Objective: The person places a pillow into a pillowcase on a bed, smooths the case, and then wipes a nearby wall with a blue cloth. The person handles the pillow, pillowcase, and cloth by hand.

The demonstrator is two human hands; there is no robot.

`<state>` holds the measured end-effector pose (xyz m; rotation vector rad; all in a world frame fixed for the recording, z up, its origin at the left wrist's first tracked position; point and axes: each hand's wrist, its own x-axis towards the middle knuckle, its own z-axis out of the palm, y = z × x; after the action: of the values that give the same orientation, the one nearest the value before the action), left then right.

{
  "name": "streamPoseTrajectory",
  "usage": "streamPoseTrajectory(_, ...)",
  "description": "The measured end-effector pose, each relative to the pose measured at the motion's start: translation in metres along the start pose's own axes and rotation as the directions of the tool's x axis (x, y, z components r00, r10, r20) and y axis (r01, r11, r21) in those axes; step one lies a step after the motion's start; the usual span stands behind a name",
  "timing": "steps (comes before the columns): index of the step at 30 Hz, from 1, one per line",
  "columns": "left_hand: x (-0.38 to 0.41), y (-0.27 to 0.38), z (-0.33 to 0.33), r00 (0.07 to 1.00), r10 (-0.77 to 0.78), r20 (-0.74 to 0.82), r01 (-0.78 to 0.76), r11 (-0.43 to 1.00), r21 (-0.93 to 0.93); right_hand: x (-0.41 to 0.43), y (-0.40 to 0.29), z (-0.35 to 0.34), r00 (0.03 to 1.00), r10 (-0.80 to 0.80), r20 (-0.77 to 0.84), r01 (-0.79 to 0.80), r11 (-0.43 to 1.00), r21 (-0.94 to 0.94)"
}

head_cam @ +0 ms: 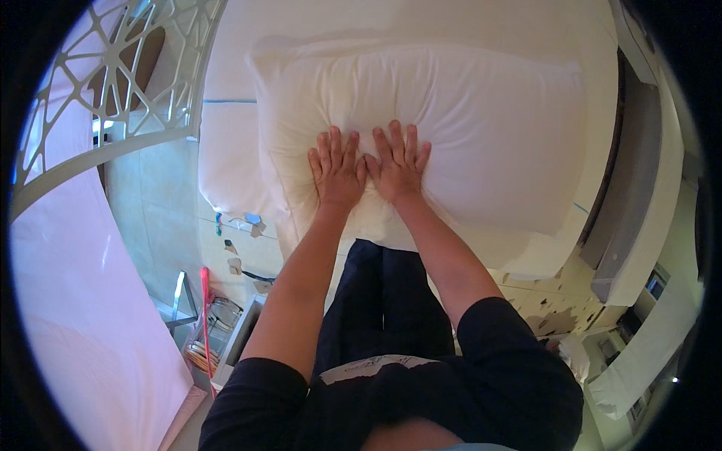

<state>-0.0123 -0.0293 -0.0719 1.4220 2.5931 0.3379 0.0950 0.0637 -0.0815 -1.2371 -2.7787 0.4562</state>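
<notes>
A white pillow [502, 129] lies across a bed with a white mattress or sheet [395, 20] in front of me. Both palms press flat on its near left part, fingers spread and pointing away from me. My left hand [338, 172] and my right hand [399, 163] are side by side, the thumbs close together or touching. Creases in the pillow's fabric fan out from the fingertips. Neither hand grips anything.
A white lattice panel [113, 56] stands at upper left, above a pink-lit sheet-covered surface [84, 293]. Near my left side are a pink-red stick [205, 315] and an open drawer [240, 332] with items. Small objects lie on the tiled floor [163, 197]. A grey padded piece [632, 169] is at right.
</notes>
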Motion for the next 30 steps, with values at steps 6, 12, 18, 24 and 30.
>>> streamPoseTrajectory(6, -0.061, 0.009, 0.015, 0.993, -0.095, 0.075, 0.096, 0.995, -0.007, -0.056, 0.007, 0.012, 0.995, -0.034, 0.099, 0.034, 0.999, 0.009)
streamPoseTrajectory(12, -0.006, 0.012, -0.043, 0.99, -0.031, -0.134, 0.014, 0.991, -0.129, -0.003, -0.016, -0.043, 0.985, -0.162, -0.064, 0.166, 0.983, 0.073)
streamPoseTrajectory(18, 0.079, -0.001, -0.069, 0.995, -0.019, -0.098, 0.025, 0.998, 0.057, 0.074, -0.03, -0.068, 0.99, -0.101, -0.101, 0.104, 0.994, 0.017)
streamPoseTrajectory(24, 0.062, -0.007, -0.021, 0.987, -0.154, 0.044, 0.144, 0.975, 0.169, 0.057, -0.02, -0.016, 0.996, -0.061, 0.07, 0.058, 0.997, 0.048)
streamPoseTrajectory(30, 0.106, 0.0, -0.035, 0.975, -0.206, 0.08, 0.187, 0.962, 0.198, 0.102, -0.022, -0.036, 0.994, -0.085, 0.068, 0.073, 0.985, 0.158)
